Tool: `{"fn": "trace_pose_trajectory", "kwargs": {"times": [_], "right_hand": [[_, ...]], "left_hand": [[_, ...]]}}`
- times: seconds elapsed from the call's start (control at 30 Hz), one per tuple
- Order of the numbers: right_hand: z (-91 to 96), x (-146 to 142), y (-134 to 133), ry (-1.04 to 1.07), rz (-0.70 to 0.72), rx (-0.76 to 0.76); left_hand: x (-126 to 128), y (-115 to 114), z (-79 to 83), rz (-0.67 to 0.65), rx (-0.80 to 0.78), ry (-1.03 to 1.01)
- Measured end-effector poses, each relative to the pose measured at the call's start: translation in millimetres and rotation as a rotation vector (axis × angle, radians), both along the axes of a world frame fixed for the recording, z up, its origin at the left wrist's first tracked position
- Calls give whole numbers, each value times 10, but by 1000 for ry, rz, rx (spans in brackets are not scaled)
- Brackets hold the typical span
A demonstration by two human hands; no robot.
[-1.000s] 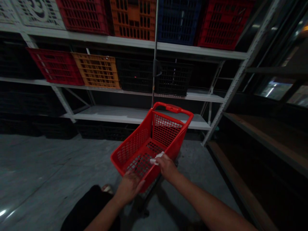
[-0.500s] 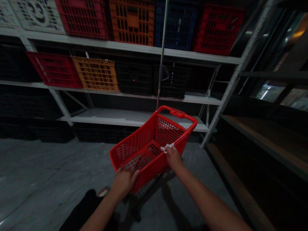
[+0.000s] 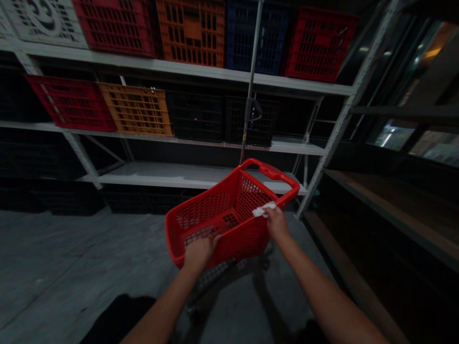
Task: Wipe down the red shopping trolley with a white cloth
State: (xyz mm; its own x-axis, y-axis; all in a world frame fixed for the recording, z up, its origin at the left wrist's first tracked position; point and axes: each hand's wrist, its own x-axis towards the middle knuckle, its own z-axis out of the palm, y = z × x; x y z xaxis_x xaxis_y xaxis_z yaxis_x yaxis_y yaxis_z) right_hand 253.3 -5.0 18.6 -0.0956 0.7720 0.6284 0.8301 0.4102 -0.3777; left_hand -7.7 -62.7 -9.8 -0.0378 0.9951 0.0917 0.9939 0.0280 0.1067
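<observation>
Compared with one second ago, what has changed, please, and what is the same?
The right hand moved the cloth along the near rim of the cart, towards the handle. The left hand also shifted that way. The cart turned, its handle end going rightward. Nothing was newly grasped or released; the crates stayed put.

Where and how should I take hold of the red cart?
I'd take the red cart by the middle of its handle, coming from above on the picture's right, the end nearer the right hand. The handle's bar loops out at that end, leaving an open gap that should let it be wrapped.
</observation>
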Motion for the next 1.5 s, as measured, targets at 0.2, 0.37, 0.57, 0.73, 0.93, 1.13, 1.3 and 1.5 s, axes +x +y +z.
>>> {"fn": "trace_pose_trajectory", "kwargs": {"times": [0.2,0.37,0.57,0.73,0.93,1.13,1.3,1.5], "right_hand": [[307,527,116,7,-238,146],[19,188,80,-38,-59,35],[-153,-270,-73,-155,241,-28],[87,82,1,-118,58,1],[-47,-278,-60,-110,-14,-34],[-168,-705,-189,-148,184,-74],[114,-61,-157,-112,97,26],[470,679,-182,-114,-240,37]], "left_hand": [[-52,23,-12,-21,23,26],[-80,42,4,-44,8,34],[-133,58,25,-52,-9,47],[-215,57,51,-82,4,49],[-256,67,59,-114,11,58],[-393,103,65,-87,1,77],[-603,193,93,-92,-13,82],[-776,271,88,-105,-41,77]]}}
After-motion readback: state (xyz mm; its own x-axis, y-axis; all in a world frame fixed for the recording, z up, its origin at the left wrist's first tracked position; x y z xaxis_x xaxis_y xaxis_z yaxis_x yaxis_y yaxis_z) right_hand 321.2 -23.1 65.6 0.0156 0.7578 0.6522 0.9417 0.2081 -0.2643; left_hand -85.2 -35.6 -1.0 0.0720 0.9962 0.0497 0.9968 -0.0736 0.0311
